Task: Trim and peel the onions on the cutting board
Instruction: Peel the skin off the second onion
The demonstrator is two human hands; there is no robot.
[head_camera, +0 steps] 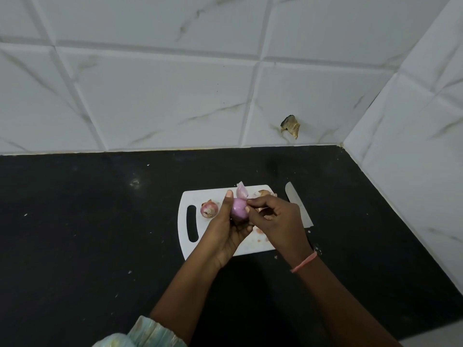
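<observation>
While both hands work above the middle of the white cutting board (240, 247), the left hand (225, 234) cups a pale purple onion (239, 209), its thumb raised along the bulb's left side. The right hand (278, 219) pinches a strip of loosened skin (241, 190) that stands up from the onion's top. A pink thread band (304, 262) sits on the right wrist.

Peeling looks partly done. If the pull is too sharp, the thin skin could tear short and leave a patch stuck to the bulb, or a good fleshy layer could come away with it. The bare bulb looks smooth, so a loose cradle may let it slip down onto the board.

Near the board's left edge, just beside the handle slot (192, 223), lies a second onion (209, 209), still in its papery coat. Dry peelings (264, 193) gather at the far right corner. A knife (298, 205) lies along the right edge, blade pointing away; a hand reaching blind for it, or a dropped onion, could knock it onto the black counter (100, 221).
</observation>
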